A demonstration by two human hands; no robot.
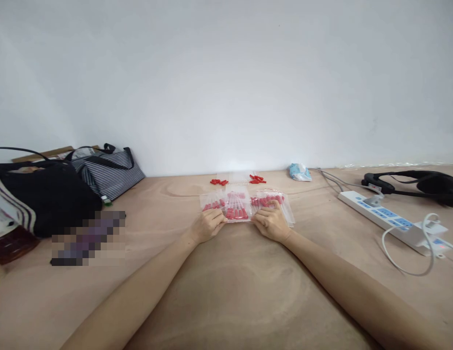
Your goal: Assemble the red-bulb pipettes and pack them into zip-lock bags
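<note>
Lying on the table between my hands is a clear plastic bag (236, 213) with several slim red-ended pieces fanned out inside. My left hand (208, 226) pinches its near left corner between thumb and fingers. At the near right corner, my right hand (273, 221) is closed on the same bag. Similar clear bags with red pieces lie on either side, a left one (212, 200) and a right one (280, 199), partly hidden by my hands. Behind them are two small piles of loose red pieces, a left pile (219, 182) and a right pile (257, 179), with pale thin sticks (239, 179) between.
On the right are a white power strip (390, 218) with plugs and cables, and a black headset (416, 184). A blue-and-white packet (299, 172) sits near the wall. On the left stand a black bag (47, 194) and a striped bag (113, 172), with a pixelated dark object (89, 240) nearer.
</note>
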